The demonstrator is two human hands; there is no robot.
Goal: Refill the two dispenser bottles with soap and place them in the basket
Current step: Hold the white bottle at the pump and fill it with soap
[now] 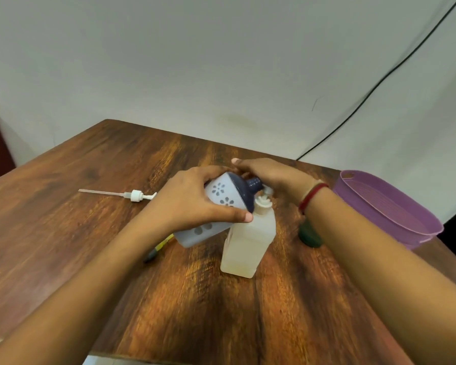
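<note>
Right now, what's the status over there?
Left hand grips floral bottle, tilted over mouth of clear bottle. Right hand at the necks, grip hidden. Pump lies loose; basket apart, right.

Pale wall (221, 61) — black cable (379, 83) slanting down it; dark wooden table (63, 206).
</note>
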